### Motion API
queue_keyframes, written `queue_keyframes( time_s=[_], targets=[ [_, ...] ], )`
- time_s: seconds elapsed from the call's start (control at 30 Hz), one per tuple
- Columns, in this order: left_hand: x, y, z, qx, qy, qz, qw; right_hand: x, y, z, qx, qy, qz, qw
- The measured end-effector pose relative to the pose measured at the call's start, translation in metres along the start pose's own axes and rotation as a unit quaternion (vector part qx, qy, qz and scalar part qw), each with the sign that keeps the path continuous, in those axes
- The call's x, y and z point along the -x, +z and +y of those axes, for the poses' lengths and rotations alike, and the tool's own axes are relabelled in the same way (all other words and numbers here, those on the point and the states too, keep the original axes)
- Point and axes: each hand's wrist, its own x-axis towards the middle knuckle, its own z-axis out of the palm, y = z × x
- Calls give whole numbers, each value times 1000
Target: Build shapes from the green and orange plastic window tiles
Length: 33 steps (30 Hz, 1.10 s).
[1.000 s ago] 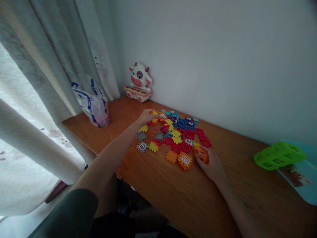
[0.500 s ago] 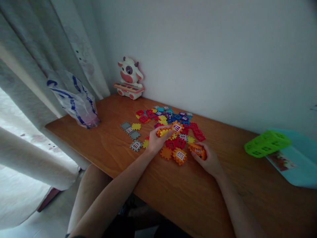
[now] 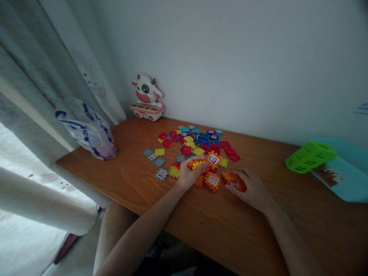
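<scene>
**Q:** Hand state, and location of the held items?

**A:** Hands apart, each on its own piece. Left hand (image 3: 187,177): closed on a joined run of orange and yellow plastic tiles (image 3: 198,164), fingers and thumb around the near end. Right hand (image 3: 249,188): cupped over an orange tile block (image 3: 235,183), fingers on top, block low against the wooden table (image 3: 253,226)

**Q:** Orientation of the left-hand run?

**A:** Long axis roughly side to side, far end with a white window tile (image 3: 213,160) pointing right, toward the right hand. Right-hand block: no clear long axis from this view

**Q:** Nearest loose items?

**A:** Loose orange window tile (image 3: 212,182) between the hands, slightly nearer the right fingertips. Main heap of mixed tiles (image 3: 198,140) beyond both hands, closer to the left. Grey window tile (image 3: 161,174) out to the left of the left hand

**Q:** Hidden or unclear points?

**A:** Near end of the run hidden by the left palm. Underside of the block hidden by the right hand. Tile count in each piece and firmness of the right-hand grip: cannot tell. Locking between tiles: too small to confirm
</scene>
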Motion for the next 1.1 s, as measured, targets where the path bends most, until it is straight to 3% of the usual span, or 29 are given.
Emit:
queue_keyframes(
  time_s=[0.1, 0.23, 0.33, 0.43, 0.73, 0.87, 1.1],
  targets=[
    [1, 2, 0, -20, 25, -16, 999, -2, 4, -11, -9, -25, 102, 994],
    [1, 2, 1, -22, 38, -44, 998, -6, 15, -46, -43, -79, 217, 972],
    [3, 1, 1, -24, 30, -91, 995, -7, 22, -71, -29, -142, 228, 963],
    [5, 0, 0, -37, 35, -140, 989, -6, 25, -84, -12, -151, 231, 961],
    [12, 1, -4, -55, 57, -217, 973, -2, 31, -79, -1, -154, 231, 961],
    [9, 0, -4, -41, 38, -226, 973, -2, 30, -84, -26, -148, 238, 960],
    [5, -2, -1, -49, 28, -190, 980, -1, 36, -77, -93, -126, 260, 953]
  ],
)
